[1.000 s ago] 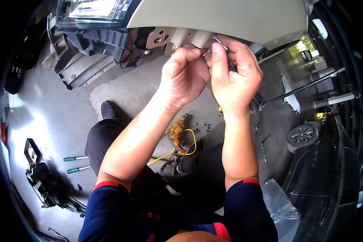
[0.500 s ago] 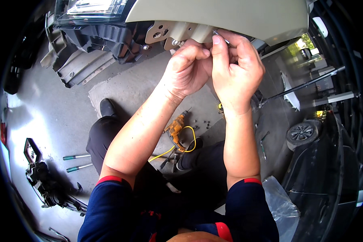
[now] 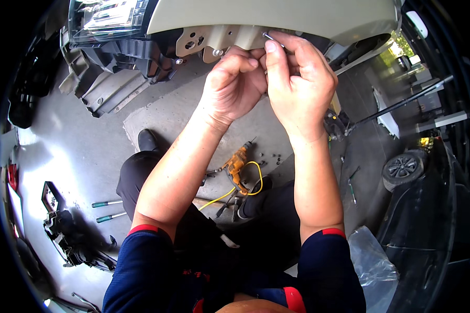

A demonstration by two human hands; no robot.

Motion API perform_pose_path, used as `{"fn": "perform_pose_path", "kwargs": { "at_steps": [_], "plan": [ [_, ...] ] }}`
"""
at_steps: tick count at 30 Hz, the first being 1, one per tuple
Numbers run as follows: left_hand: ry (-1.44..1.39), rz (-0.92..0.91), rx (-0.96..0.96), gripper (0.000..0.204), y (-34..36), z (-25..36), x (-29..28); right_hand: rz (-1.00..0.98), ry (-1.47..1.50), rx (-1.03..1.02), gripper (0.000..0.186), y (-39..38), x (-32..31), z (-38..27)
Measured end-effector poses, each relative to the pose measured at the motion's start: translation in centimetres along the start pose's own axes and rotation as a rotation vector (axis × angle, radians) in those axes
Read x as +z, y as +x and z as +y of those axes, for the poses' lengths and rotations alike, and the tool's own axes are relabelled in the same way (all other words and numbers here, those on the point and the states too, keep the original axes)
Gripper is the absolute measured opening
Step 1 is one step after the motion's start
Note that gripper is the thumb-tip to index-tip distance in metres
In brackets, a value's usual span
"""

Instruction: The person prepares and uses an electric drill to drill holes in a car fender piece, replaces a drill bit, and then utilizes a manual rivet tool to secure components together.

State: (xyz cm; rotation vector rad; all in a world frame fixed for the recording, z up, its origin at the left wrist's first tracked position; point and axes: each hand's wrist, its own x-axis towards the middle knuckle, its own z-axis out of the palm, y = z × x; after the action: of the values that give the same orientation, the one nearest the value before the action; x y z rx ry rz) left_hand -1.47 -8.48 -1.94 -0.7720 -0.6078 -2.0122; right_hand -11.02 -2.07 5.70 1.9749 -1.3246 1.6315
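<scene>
Fingers of the right hand [image 3: 300, 78] pinch a thin metal rod [image 3: 270, 37] against the beige panel's [image 3: 277, 15] lower edge, its tip protruding past the thumb. Just beside, the left hand [image 3: 235, 83] curls shut against the bracket [image 3: 209, 39].

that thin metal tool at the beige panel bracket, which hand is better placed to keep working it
Probably the right hand: its thumb and fingers pinch the thin metal tool at the beige panel. The left hand is curled just below the bracket, seemingly bracing.
</scene>
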Motion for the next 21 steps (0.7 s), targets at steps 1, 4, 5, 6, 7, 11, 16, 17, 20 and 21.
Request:
{"fn": "perform_pose_path", "kwargs": {
  "at_steps": [1, 4, 5, 6, 7, 11, 16, 17, 20, 21],
  "plan": [
    [0.000, 0.003, -0.005, 0.023, -0.1, 0.0, 0.2, -0.001, -0.006, -0.008, 0.008, 0.1, 0.1, -0.1],
    [-0.013, 0.058, -0.013, 0.023, -0.1, 0.0, 0.7, -0.006, -0.012, -0.013, 0.006, 0.2, 0.2, -0.1],
    [0.009, 0.044, -0.008, 0.023, 0.0, 0.0, 0.8, -0.007, -0.004, -0.005, 0.006, 0.2, 0.1, 0.0],
    [0.032, 0.030, -0.002, 0.023, 0.0, 0.1, 0.8, -0.008, 0.005, 0.001, 0.006, 0.2, 0.2, 0.0],
    [0.034, 0.030, -0.003, 0.023, 0.0, 0.0, 0.9, -0.006, 0.007, 0.001, 0.006, 0.0, 0.2, 0.1],
    [0.037, 0.027, -0.015, 0.021, 0.0, -0.1, 1.0, 0.052, 0.141, 0.149, 0.005, -1.0, 0.3, 0.8],
    [0.054, 0.024, -0.012, 0.022, 0.0, 0.0, 0.8, 0.053, 0.253, 0.214, 0.005, -1.0, 0.6, 0.8],
    [0.027, -0.011, 0.010, 0.027, 0.1, -0.1, 0.5, 0.051, 0.273, 0.241, 0.006, -1.0, 0.7, 0.7],
    [0.005, -0.025, 0.027, 0.033, 0.0, -0.1, 0.0, 0.044, 0.335, 0.305, 0.007, -1.0, 0.7, 0.3],
    [0.010, -0.006, 0.019, 0.031, 0.0, 0.0, -0.1, 0.041, 0.375, 0.343, 0.008, -1.0, 0.7, 0.2]
  ]
}}
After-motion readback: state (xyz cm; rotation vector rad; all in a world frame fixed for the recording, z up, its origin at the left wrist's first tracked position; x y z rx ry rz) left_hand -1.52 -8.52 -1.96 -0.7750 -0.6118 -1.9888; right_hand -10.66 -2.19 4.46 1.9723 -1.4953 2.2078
